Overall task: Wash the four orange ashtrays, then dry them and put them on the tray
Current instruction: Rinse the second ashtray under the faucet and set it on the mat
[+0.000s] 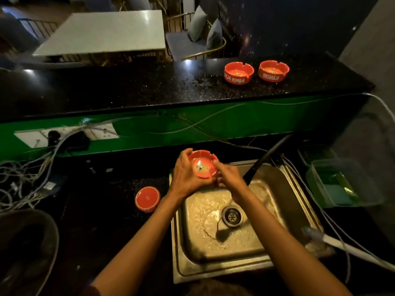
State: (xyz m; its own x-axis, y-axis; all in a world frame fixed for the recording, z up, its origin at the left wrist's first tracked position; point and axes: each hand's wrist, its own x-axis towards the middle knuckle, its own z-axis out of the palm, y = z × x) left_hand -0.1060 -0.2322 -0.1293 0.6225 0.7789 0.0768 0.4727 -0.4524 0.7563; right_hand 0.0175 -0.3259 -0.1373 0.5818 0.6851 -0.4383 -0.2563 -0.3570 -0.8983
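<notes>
Orange and glossy, held above the back left corner of the sink [284, 174]: one ashtray [203, 166], tipped with its bowl toward the camera, probably so that water runs off into the basin rather than onto the lower table [102, 212]. Cradled from the left and from beneath by the left grip [186, 175], fingers curled round the rim, presumably to keep a slippery thing steady. Met at its right edge by the right grip [227, 176], blurred, fingers bent toward the rim. Looks like rubbing or rinsing, though impossible to say whether pinching the rim or only touching it. Kept just left of the black tap [265, 159], within easy reach of the water.

Upside down on the lower table, just left of the sink: a second ashtray [147, 199], likely turned over to drain. Upright and side by side on the raised table [149, 82] behind, well apart from the sink: a third ashtray [239, 73] and a fourth ashtray [273, 71], seemingly waiting for their wash.

No telling where the tray is. Washing stage by the look of it, with drying not yet begun.
</notes>
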